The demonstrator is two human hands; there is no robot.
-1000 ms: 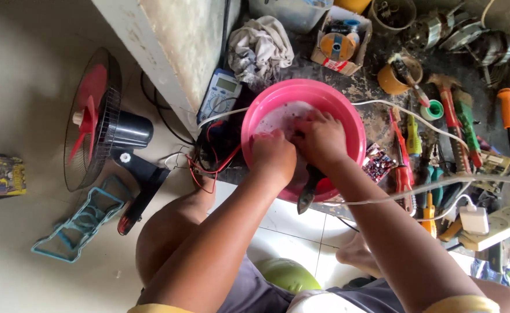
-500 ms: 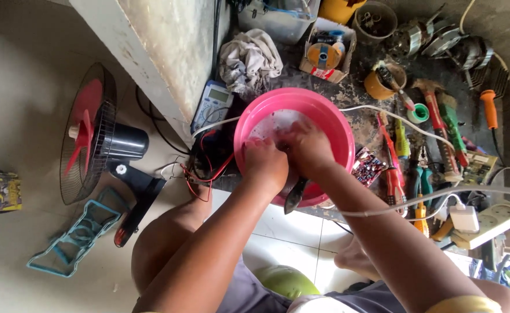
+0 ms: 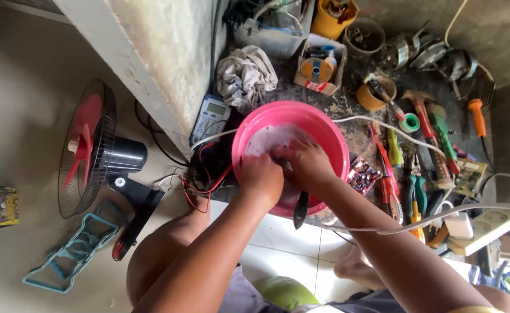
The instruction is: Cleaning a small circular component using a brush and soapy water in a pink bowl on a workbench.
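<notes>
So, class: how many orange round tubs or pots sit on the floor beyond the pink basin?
2. One orange tub stands at the top edge, partly cut off; one orange pot holding tools sits right of the cardboard box. Clutter may hide more.

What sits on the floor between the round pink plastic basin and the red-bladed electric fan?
In the head view, a grey handheld multimeter and a tangle of red and black wires lie between the pink basin and the fan.

Both hands' fingers (image 3: 289, 153) hide whatever they grip inside the pink basin (image 3: 330, 130).
</notes>
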